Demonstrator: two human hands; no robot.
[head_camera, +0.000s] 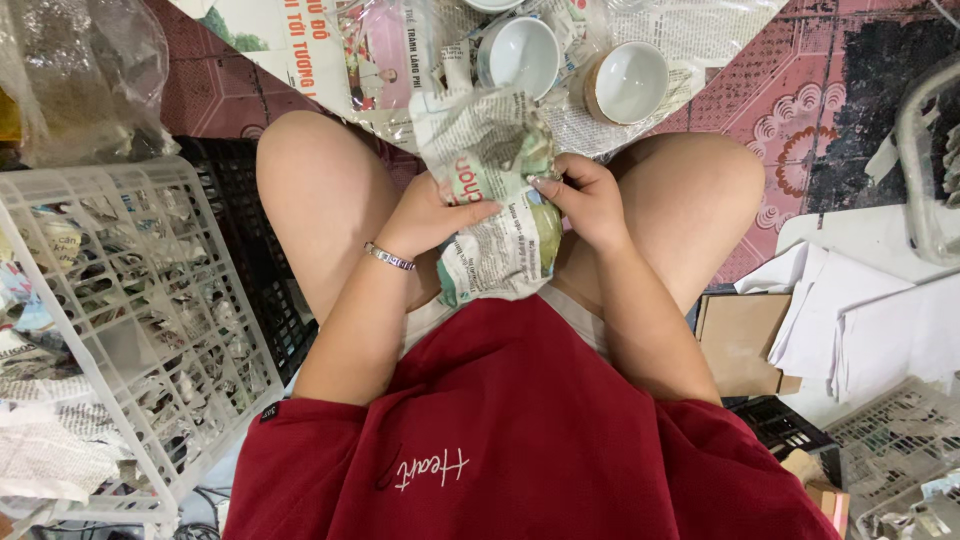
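Note:
Both my hands hold a bundle wrapped in newspaper (497, 190) over my lap, between my knees. My left hand (432, 214) presses the left side of the bundle, with a silver bracelet on that wrist. My right hand (585, 196) grips the right side, fingers curled into the paper. What lies inside the wrapping is hidden. Just beyond the bundle, two white bowls, one (520, 54) and another (627, 81), sit on spread newspaper sheets (330, 45) on the floor.
A white plastic crate (150, 330) with paper-wrapped items stands at my left. A clear plastic bag (85, 75) lies at the upper left. White paper sheets (860, 320) and a brown cardboard piece (738, 340) lie at my right, by another crate (900, 450).

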